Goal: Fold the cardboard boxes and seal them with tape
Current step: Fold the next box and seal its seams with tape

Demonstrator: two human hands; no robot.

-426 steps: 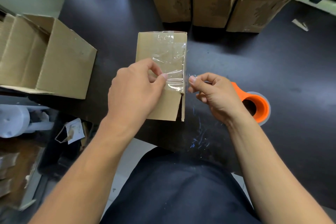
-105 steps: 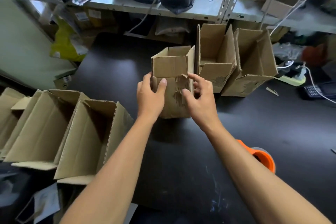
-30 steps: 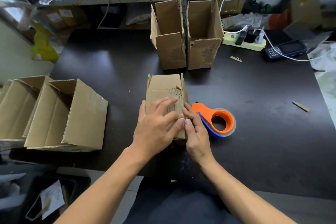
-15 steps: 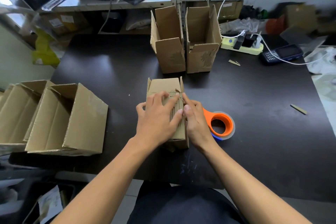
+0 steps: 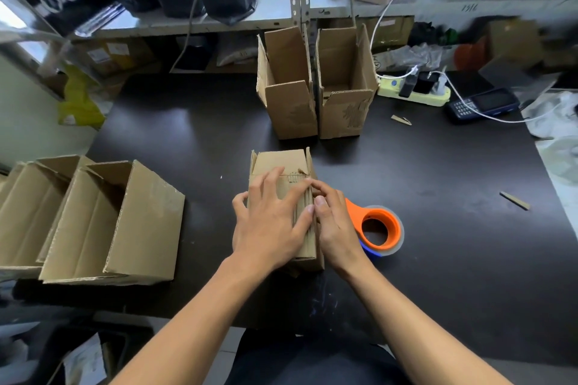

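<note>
- Small brown corrugated cardboard box [image 5: 283,166]: lies on its side on the dark matte tabletop [image 5: 438,244], at the near edge straight ahead of the person; long axis runs away from the body; top flaps pressed flat, no tape visible on them.
- Left hand [image 5: 270,222]: fingers spread and straight, palm flat on the upper flaps, pressing them down.
- Right hand [image 5: 333,222]: against the box's right edge, thumb and forefinger curled at the flap seam; appears to pinch or steady the edge, exact contact hard to make out.
- Orange-handled tape dispenser with clear roll [image 5: 380,230]: on the table just beside the right hand, on its far-right side; the right hand is plainly the nearer, so the reach for tape likely falls to it while the left keeps the flaps shut.
- Two upright open cardboard boxes [image 5: 316,103]: beyond the worked box, well apart from the hands.
- Large open cardboard boxes on their sides [image 5: 109,222]: far left, partly cut off by the frame.
- Hidden: the box's near end and underside, behind hands and wrists; the tape's free end cannot be seen.
</note>
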